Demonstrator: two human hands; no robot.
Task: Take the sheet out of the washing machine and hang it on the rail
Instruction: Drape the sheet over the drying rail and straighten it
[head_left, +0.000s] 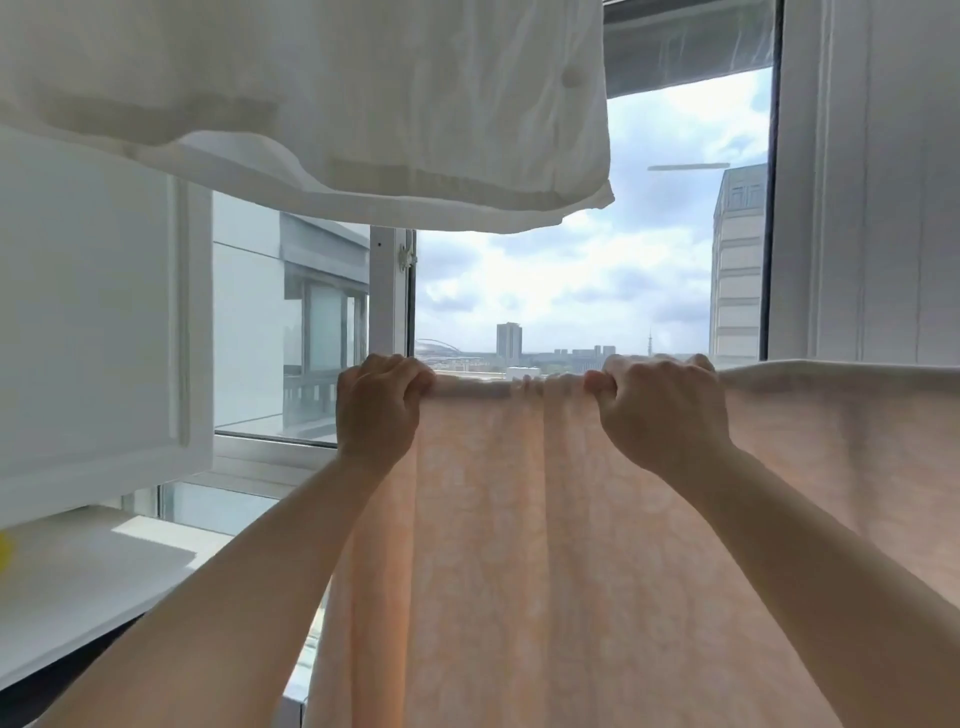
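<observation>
Peach cloth, thin enough for daylight to glow through: the sheet (545, 519) hangs in long soft folds from a top edge held level in front of the window (571, 291). The left hand (379, 405) grips that edge at its left end, fingers curled over the top and thumb pinching in front. The right hand (660, 410) grips the same edge a little way along, closed on it in the same way. Between the two grips the edge is bunched into small gathers; right of the right hand it runs on, flatter, out of view. Whether a rail lies under the fold cannot be told. Above both hands hangs white laundry (363, 104)
</observation>
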